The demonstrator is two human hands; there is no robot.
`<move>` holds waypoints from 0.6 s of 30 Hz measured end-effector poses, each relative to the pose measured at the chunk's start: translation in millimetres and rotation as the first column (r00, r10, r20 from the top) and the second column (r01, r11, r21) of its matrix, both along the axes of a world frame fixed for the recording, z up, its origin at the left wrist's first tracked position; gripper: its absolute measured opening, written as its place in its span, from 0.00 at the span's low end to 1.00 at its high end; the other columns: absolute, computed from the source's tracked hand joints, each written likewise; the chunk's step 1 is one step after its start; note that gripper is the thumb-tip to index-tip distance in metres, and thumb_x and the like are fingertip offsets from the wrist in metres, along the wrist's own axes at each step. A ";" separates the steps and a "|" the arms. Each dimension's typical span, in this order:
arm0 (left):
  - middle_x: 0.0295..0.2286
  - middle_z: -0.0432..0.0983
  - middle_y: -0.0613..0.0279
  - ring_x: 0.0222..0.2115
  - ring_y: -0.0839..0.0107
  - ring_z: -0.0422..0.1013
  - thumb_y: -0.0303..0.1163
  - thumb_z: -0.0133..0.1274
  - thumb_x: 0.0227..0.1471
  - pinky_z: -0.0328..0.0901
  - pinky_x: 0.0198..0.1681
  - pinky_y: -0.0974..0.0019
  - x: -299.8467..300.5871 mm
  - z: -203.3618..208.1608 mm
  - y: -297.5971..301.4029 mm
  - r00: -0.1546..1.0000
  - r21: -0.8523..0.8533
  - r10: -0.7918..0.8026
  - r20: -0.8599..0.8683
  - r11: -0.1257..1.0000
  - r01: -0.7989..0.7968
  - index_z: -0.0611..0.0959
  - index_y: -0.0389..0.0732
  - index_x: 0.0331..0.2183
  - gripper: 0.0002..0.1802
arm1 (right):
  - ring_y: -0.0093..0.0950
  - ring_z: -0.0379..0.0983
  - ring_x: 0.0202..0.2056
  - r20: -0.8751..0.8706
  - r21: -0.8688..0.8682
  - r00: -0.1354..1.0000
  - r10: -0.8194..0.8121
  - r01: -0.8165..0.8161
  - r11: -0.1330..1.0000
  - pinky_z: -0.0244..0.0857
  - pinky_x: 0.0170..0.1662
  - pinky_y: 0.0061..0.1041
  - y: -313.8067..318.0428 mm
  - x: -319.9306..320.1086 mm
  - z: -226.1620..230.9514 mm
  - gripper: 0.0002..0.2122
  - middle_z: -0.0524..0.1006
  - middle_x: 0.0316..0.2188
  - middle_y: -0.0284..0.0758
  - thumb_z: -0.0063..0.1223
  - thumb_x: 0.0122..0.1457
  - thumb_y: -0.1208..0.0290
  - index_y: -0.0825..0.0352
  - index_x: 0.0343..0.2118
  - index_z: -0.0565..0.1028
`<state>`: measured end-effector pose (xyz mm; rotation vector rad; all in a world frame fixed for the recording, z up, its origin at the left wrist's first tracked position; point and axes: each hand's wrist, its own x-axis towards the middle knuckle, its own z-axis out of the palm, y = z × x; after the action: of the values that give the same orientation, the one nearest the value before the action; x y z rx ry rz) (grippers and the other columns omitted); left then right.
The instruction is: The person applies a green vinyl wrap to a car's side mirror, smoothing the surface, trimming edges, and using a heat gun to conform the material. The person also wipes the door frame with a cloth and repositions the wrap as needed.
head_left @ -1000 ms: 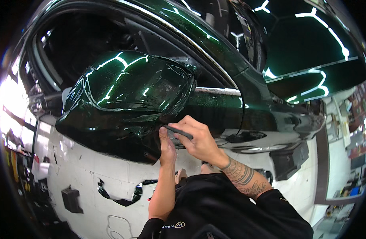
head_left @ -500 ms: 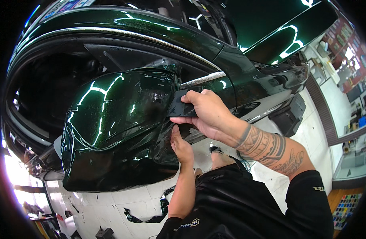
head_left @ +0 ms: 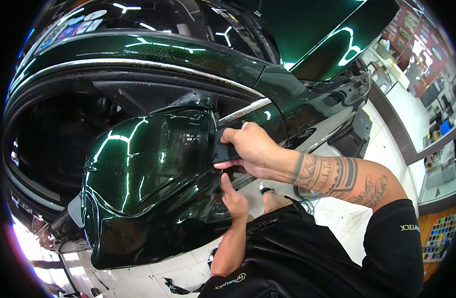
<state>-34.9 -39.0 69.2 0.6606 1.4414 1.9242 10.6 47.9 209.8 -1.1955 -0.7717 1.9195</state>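
Observation:
A car's side mirror [head_left: 148, 159] stands out from the door, draped in glossy dark green film [head_left: 133, 186] with loose folds along its lower side. My right hand [head_left: 258, 149] is closed on a flat black squeegee [head_left: 221, 151], pressed at the mirror's inner edge by the door. Just below it, my left hand [head_left: 234, 199] is at the loose film edge, thumb upright on the near side. Its other fingers are mostly hidden behind the film, which it appears to pinch.
The dark window opening [head_left: 54, 139] lies behind the mirror, under a bright chrome trim strip [head_left: 153, 64]. A raised green panel [head_left: 332, 44] is at the upper right. Film scraps [head_left: 178, 286] lie on the white tiled floor [head_left: 143, 279]. A board of colour samples [head_left: 440, 236] stands at right.
My view has shifted, so the mirror and both hands sit lower in the picture. The squeegee stays in my right hand at the mirror's inner edge; my left hand remains just below.

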 end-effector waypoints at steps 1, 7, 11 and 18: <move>0.55 0.70 0.50 0.56 0.64 0.64 0.44 0.43 0.67 0.54 0.61 0.62 -3.4 1.0 -1.2 1.000 -0.023 -0.004 -0.030 1.000 0.004 0.73 0.30 0.56 0.28 | 0.34 0.75 0.33 -0.006 0.000 1.000 -0.005 0.005 1.000 0.81 0.32 0.37 1.2 -0.7 -4.3 0.07 0.71 0.33 0.43 0.47 0.58 0.79 0.79 0.33 0.69; 0.56 0.67 0.49 0.57 0.62 0.61 0.51 0.40 0.66 0.50 0.62 0.60 -20.5 -6.3 4.7 0.997 -0.035 0.015 -0.077 0.999 -0.017 0.72 0.28 0.56 0.34 | 0.37 0.78 0.34 -0.294 -0.021 0.956 0.018 -0.026 0.999 0.81 0.33 0.36 14.9 -2.7 -60.3 0.08 0.75 0.35 0.44 0.50 0.57 0.78 0.80 0.37 0.70; 0.58 0.64 0.54 0.58 0.66 0.58 0.50 0.37 0.67 0.48 0.63 0.60 -18.3 -9.7 -2.1 0.996 -0.043 -0.042 -0.081 0.998 0.039 0.68 0.31 0.58 0.32 | 0.37 0.78 0.34 -0.576 -0.097 0.817 -0.002 -0.067 0.993 0.80 0.33 0.38 13.8 -2.6 -101.8 0.08 0.76 0.34 0.44 0.51 0.57 0.77 0.77 0.37 0.71; 0.46 0.74 0.50 0.46 0.66 0.72 0.29 0.46 0.64 0.63 0.53 0.66 -25.3 -38.4 -64.1 0.976 -0.134 -0.070 -0.204 0.990 0.043 0.69 0.34 0.56 0.21 | 0.33 0.77 0.35 -0.740 -0.192 0.668 -0.078 -0.098 0.977 0.79 0.36 0.38 3.4 -21.9 -126.0 0.10 0.76 0.35 0.38 0.55 0.57 0.73 0.70 0.39 0.73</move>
<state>-60.3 -103.1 30.8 0.8532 1.6416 1.7428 -11.3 51.3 83.8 -0.3935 -0.1122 2.2799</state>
